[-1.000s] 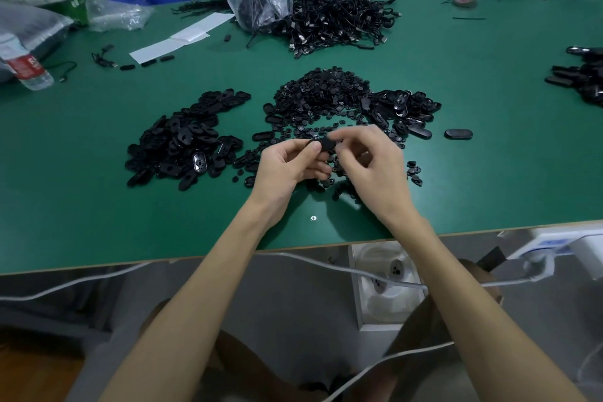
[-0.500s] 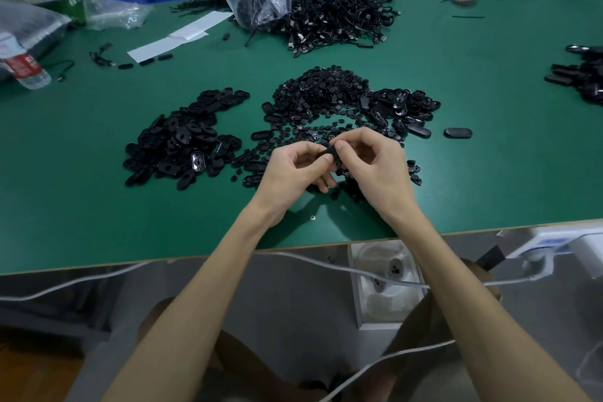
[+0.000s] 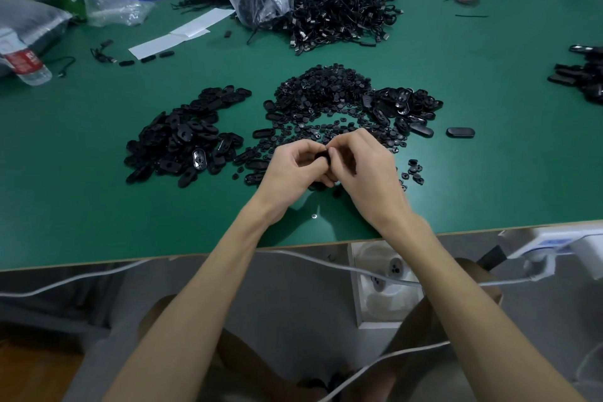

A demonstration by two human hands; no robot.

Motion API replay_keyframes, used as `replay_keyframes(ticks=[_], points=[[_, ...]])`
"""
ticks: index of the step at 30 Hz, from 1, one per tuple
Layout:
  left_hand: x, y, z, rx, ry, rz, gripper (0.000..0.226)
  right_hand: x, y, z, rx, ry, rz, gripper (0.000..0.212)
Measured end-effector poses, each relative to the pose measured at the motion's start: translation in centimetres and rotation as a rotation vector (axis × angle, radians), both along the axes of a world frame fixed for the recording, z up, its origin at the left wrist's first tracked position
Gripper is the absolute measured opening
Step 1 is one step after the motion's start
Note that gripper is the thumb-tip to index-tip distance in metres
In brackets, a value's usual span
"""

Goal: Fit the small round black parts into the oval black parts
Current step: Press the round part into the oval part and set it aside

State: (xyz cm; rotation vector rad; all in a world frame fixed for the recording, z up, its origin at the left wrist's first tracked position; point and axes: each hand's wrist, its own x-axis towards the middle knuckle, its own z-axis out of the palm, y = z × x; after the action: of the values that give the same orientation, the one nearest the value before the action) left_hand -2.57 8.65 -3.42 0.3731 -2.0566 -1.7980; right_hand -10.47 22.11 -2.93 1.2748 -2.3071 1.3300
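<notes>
The held part (image 3: pixel 321 156) sat between our two hands, just above the near middle of the bench (image 3: pixel 98 206), and only a dark sliver of it showed between the fingertips. We could not tell whether that sliver was the oval alone or the oval with a round part already on it. We could not read its long axis for sure either, though it seemed to run left to right, from one hand to the other.

The left hand (image 3: pixel 293 170) had its fingers curled round the part from the left and seemed to be steadying it. The right hand (image 3: pixel 367 170) came in from the right with thumb and forefinger pinched together on the part's right end. The fingertips of the two hands met there, touching. Both hands were equally near, so we judged the next move to be a press by the right fingertips toward the left hand, seating the round piece in the oval.

Just beyond the hands lay the scatter and heap of round parts (image 3: pixel 326 91). A pile of ovals (image 3: pixel 403 104) touched its right edge. Another pile (image 3: pixel 182 143) lay well to the left, and we took it to be the finished ones. A lone oval (image 3: pixel 460 132) lay apart on the right.
</notes>
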Motion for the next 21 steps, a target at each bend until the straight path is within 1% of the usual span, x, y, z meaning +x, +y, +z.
replay_keyframes(ticks=[8, 12, 16, 21], points=[[0.03, -0.12, 0.16, 0.012, -0.001, -0.018, 0.018, 0.17, 0.15, 0.05, 0.000, 0.027, 0.014, 0.010], [0.18, -0.36, 0.08, 0.061, 0.025, -0.061, 0.015, 0.12, 0.30, 0.00, -0.011, 0.052, 0.023, 0.009], [0.35, -0.52, 0.10, 0.134, 0.073, -0.096, 0.013, -0.24, 0.52, -0.09, -0.051, 0.025, -0.015, 0.008], [0.29, -0.41, 0.05, 0.126, 0.093, -0.087, 0.010, -0.54, 0.26, -0.21, -0.075, 0.024, -0.005, 0.007]])
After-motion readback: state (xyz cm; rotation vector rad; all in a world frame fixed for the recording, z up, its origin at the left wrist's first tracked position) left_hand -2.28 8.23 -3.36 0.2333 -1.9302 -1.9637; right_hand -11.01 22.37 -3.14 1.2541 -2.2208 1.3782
